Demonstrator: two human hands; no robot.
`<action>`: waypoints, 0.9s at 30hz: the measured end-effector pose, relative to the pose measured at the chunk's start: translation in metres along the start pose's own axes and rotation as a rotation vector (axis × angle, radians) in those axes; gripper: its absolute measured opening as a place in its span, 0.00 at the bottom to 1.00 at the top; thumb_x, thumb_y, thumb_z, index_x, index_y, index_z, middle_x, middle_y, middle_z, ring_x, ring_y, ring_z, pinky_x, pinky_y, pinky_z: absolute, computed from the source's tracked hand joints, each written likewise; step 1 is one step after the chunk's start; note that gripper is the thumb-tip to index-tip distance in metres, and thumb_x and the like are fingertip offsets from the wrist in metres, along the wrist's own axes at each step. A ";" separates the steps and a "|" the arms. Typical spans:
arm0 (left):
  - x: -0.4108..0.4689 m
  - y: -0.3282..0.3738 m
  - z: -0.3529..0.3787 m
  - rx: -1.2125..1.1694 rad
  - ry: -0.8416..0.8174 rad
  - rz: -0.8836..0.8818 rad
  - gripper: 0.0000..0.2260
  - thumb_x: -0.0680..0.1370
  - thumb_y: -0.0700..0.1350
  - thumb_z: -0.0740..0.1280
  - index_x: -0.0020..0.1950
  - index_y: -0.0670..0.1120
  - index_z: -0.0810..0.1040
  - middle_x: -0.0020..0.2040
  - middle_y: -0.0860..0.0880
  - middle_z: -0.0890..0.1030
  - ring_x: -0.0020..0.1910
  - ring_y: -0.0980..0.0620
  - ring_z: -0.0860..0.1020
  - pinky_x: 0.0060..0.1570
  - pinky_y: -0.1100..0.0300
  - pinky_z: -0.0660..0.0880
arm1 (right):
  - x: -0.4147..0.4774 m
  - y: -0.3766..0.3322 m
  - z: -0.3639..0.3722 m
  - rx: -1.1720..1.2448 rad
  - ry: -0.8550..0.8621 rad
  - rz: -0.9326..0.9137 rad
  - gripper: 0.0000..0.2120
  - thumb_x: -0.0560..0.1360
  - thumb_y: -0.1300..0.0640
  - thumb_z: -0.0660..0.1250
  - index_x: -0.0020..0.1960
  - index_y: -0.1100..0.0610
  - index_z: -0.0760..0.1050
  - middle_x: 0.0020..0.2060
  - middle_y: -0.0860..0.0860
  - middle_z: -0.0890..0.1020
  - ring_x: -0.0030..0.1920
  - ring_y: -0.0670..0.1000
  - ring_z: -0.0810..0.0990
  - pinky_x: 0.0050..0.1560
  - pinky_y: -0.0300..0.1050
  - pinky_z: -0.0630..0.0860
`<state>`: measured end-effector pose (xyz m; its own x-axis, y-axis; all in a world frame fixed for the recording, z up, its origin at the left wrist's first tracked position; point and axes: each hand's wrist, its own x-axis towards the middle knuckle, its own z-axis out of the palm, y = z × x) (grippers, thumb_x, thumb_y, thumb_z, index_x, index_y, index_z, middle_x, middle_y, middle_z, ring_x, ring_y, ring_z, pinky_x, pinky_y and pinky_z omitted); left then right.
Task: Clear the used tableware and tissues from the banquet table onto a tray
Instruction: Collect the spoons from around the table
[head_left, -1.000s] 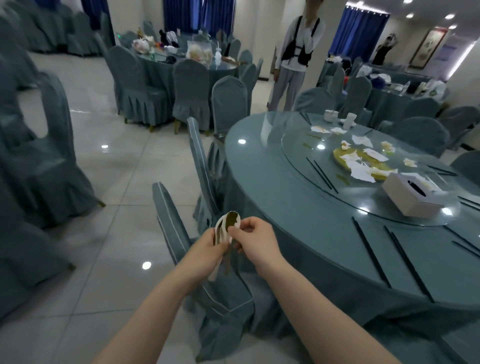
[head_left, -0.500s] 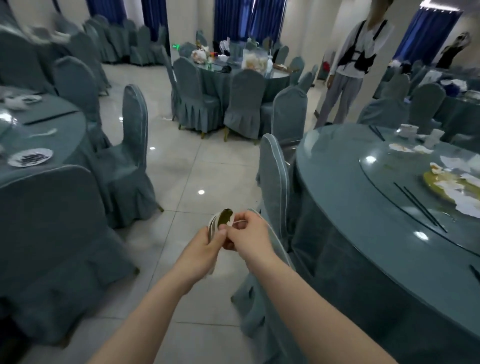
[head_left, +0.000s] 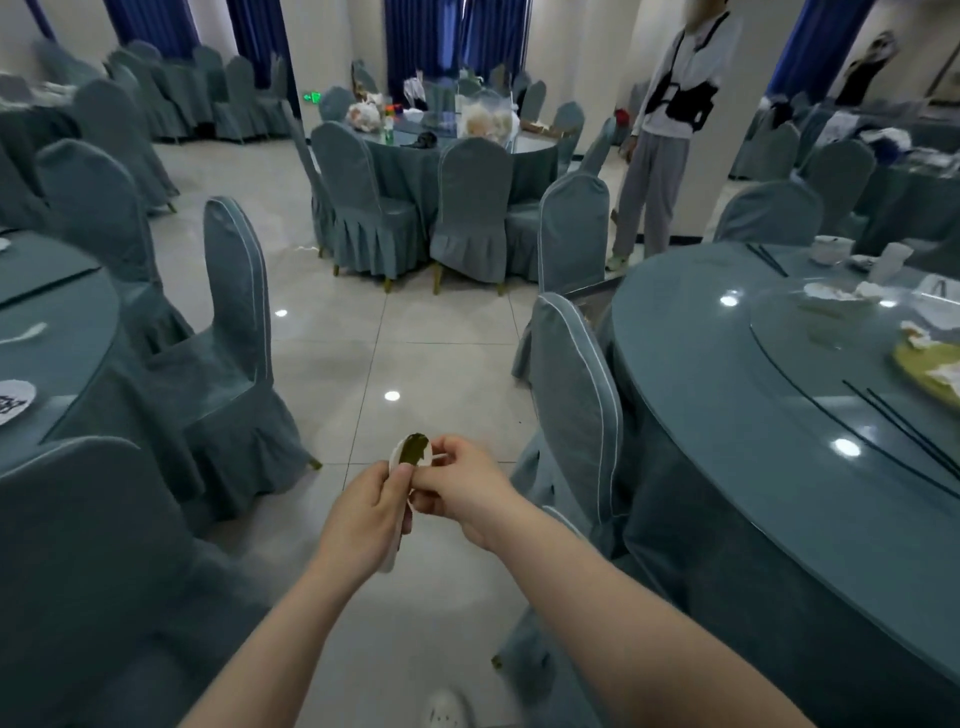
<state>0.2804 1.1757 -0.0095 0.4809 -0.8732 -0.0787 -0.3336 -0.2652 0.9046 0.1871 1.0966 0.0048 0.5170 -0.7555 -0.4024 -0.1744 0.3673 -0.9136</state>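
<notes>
The left hand (head_left: 363, 512) curls its fingers round stained white spoons (head_left: 410, 452); the right hand (head_left: 462, 491) pinches them.

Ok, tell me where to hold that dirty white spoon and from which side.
Grip the handle, coming from below: the white spoon stands bowl-up with green residue in the bowl, so the handle is the clean part. The left hand wraps it there; the right hand pinches by the bowl.

No legible text anywhere; distant green lit sign (head_left: 311, 96) only a blur.
</notes>
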 end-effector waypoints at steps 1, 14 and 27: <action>0.020 -0.001 -0.002 0.016 -0.001 0.004 0.16 0.82 0.50 0.56 0.43 0.42 0.75 0.30 0.49 0.77 0.29 0.53 0.75 0.35 0.52 0.72 | 0.020 -0.007 -0.001 -0.008 -0.013 -0.008 0.16 0.73 0.66 0.70 0.60 0.62 0.74 0.43 0.57 0.77 0.30 0.48 0.76 0.35 0.39 0.77; 0.285 0.014 -0.023 0.243 -0.258 0.014 0.08 0.81 0.49 0.59 0.60 0.54 0.68 0.33 0.51 0.77 0.29 0.57 0.76 0.31 0.61 0.75 | 0.271 -0.102 -0.033 0.134 -0.005 -0.004 0.08 0.72 0.68 0.69 0.50 0.63 0.76 0.37 0.55 0.78 0.29 0.49 0.76 0.35 0.39 0.78; 0.605 0.028 -0.034 0.392 -0.438 0.237 0.12 0.79 0.48 0.62 0.63 0.56 0.70 0.37 0.57 0.77 0.34 0.64 0.74 0.33 0.66 0.67 | 0.512 -0.214 -0.076 0.005 0.260 -0.103 0.10 0.75 0.70 0.64 0.51 0.59 0.78 0.45 0.55 0.82 0.41 0.50 0.81 0.41 0.39 0.80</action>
<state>0.5892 0.6539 -0.0175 0.0086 -0.9909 -0.1341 -0.7021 -0.1015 0.7048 0.4260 0.5900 -0.0097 0.2994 -0.9024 -0.3099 -0.1277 0.2840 -0.9503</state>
